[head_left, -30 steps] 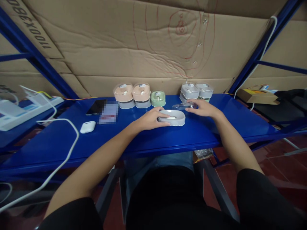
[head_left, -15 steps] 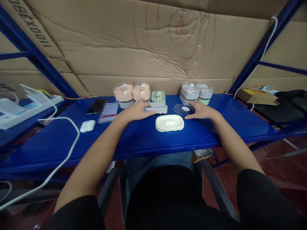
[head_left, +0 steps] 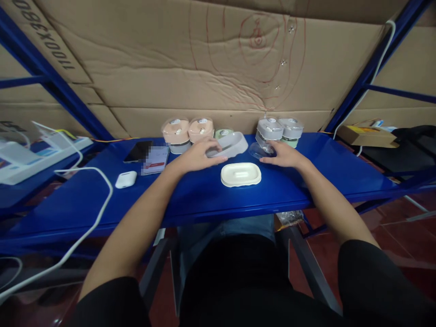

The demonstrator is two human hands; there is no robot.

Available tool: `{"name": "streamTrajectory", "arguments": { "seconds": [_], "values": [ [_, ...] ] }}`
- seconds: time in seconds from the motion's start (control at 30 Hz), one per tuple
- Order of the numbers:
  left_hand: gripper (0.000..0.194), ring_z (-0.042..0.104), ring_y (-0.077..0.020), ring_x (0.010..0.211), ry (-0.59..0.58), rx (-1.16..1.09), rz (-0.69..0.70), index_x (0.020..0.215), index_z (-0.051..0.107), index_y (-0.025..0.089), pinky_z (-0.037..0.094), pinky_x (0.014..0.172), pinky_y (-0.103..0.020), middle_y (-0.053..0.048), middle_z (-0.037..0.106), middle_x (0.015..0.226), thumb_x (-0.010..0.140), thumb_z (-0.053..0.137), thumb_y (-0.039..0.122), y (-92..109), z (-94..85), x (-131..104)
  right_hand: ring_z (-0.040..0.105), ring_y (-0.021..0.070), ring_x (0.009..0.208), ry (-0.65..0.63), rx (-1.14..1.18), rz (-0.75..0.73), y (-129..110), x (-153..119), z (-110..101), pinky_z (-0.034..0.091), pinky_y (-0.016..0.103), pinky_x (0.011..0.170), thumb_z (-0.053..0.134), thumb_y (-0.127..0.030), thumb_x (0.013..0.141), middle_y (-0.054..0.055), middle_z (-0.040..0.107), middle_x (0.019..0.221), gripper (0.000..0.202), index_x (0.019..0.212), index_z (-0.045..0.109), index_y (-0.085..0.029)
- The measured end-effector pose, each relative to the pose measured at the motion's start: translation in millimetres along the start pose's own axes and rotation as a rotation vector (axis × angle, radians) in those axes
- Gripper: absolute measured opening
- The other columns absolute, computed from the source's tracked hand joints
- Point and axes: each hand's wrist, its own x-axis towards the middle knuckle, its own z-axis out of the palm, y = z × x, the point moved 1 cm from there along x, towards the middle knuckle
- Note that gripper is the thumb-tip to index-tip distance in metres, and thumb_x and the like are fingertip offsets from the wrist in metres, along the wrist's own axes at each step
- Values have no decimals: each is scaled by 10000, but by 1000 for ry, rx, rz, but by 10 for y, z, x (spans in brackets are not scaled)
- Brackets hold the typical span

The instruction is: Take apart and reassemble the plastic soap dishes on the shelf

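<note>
My left hand [head_left: 196, 156] is closed on the left end of a grey oval plastic tub [head_left: 235, 144]; the tub is tilted, its right end raised in front of a pale green box [head_left: 223, 133]. My right hand [head_left: 286, 154] has thumb and fingers round the right side of a clear oval lid [head_left: 258, 151], which lies low over the table. Between the two hands, nearer to me, a cream oval tray-like piece [head_left: 241, 174] with a raised middle rests on the blue table.
Peach lidded boxes [head_left: 175, 131] stand at the back left. Grey lidded boxes [head_left: 270, 129] are stacked behind my right hand. A phone [head_left: 156, 160], a white earbud case [head_left: 126, 180] and a white cable [head_left: 105, 204] lie on the left. Cardboard [head_left: 146, 91] backs the blue table [head_left: 204, 195].
The grey tub has come up off the table and turned, its right end rising. My right hand has shifted slightly left and the clear lid has tipped.
</note>
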Motion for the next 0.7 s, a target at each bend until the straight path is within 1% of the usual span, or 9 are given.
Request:
{"name": "streamTrajectory", "arguments": {
  "seconds": [0.07, 0.13, 0.23, 0.3, 0.37, 0.47, 0.53, 0.6, 0.7],
  "values": [
    [569, 699, -353, 1280, -61, -26, 59, 1113, 800, 227, 541, 1201, -516, -146, 712, 1384, 944, 723, 764, 165, 98, -12, 787, 484, 1229, 79, 50, 23, -47, -17, -37, 623, 721, 1108, 830, -863, 843, 211, 826, 1335, 961, 1530, 721, -200],
    [572, 703, -364, 1286, -152, 5, 62, 1126, 806, 227, 559, 1181, -505, -153, 669, 1444, 941, 733, 763, 311, 222, -31, 791, 462, 1198, 173, 97, 56, -88, -25, -64, 621, 701, 1103, 798, -874, 861, 200, 830, 1298, 961, 1534, 713, -193],
    [559, 705, -373, 1271, -268, 91, 57, 1166, 806, 234, 578, 1133, -497, -156, 657, 1441, 966, 705, 745, 471, 365, -67, 788, 450, 1167, 302, 147, 112, -99, -14, -82, 618, 690, 1097, 782, -891, 855, 201, 826, 1272, 991, 1547, 696, -186],
    [554, 706, -383, 1244, -306, 146, 50, 1218, 798, 234, 589, 1090, -506, -161, 661, 1416, 979, 689, 722, 534, 405, -86, 787, 447, 1155, 360, 173, 132, -73, 1, -79, 617, 695, 1094, 786, -901, 841, 199, 822, 1260, 993, 1537, 702, -198],
    [561, 706, -396, 1225, -322, 194, 53, 1273, 791, 236, 594, 1067, -519, -167, 663, 1403, 971, 702, 701, 567, 418, -98, 789, 442, 1135, 399, 195, 127, -40, 15, -66, 622, 702, 1085, 785, -908, 838, 189, 824, 1237, 972, 1518, 718, -217],
    [574, 699, -417, 1243, -306, 272, 86, 1389, 769, 235, 583, 1098, -541, -188, 663, 1422, 971, 722, 626, 583, 440, -109, 792, 433, 1114, 429, 214, 91, -19, 26, -36, 631, 702, 1072, 793, -923, 823, 176, 832, 1220, 956, 1489, 739, -240],
    [650, 687, -440, 1286, -284, 315, 103, 1536, 705, 219, 564, 1137, -567, -217, 661, 1448, 988, 706, 570, 586, 470, -116, 793, 429, 1106, 432, 218, 77, -36, 24, -22, 634, 699, 1068, 795, -938, 811, 173, 838, 1222, 965, 1480, 743, -245],
    [761, 675, -462, 1331, -272, 327, 102, 1683, 591, 208, 540, 1175, -598, -240, 655, 1487, 1005, 685, 542, 588, 505, -122, 793, 431, 1110, 420, 227, 71, -77, 15, -19, 634, 701, 1063, 794, -947, 803, 176, 840, 1229, 985, 1485, 738, -238],
    [836, 656, -475, 1390, -268, 309, 102, 1757, 505, 221, 502, 1231, -622, -239, 629, 1573, 1004, 687, 534, 589, 541, -127, 786, 445, 1193, 379, 267, 29, -174, -11, -26, 636, 684, 1065, 807, -927, 804, 190, 834, 1306, 993, 1505, 722, -229]
  ]
}}
